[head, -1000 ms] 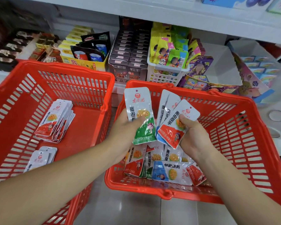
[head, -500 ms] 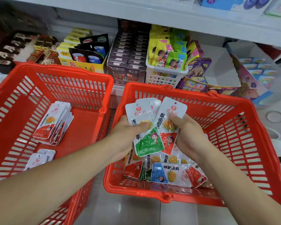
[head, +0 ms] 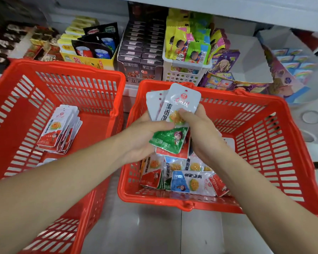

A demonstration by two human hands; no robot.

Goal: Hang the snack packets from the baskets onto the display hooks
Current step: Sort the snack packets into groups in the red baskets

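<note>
Packets that were fanned apart between the 2 hands half a second ago have been drawn together into 1 overlapped bundle of small glossy white snack packets (head: pixel 180 103), held above the far-left part of the right red slatted plastic basket (head: pixel 264 101). The bundle is clamped from both sides. The left hand (head: pixel 143 138) is curled beneath it with the thumb laid across a green-fronted packet (head: pixel 168 142). The right hand (head: pixel 202 138) is pinched on the front packet, thumb over the printed picture. More loose packets (head: pixel 189 182) are seen lying on the near floor of that basket, and a tidy stack of red-fronted packets (head: pixel 59 129) lies in the left red basket (head: pixel 62 70). No display hooks are in view.

The packets are judged light, thin and flexible. Their film looks slick enough for 1 to slide over another, so a loose fan is likely to shed pieces unless pressed flat. What is sealed inside cannot be told, so a moderate pinch is advised rather than a crush. Each packet is best taken by its lower printed half, so that the white header and its small punched hole (head: pixel 185 91) are kept free for a hook. The holes would need to be lined up before several packets are threaded at once.
</note>
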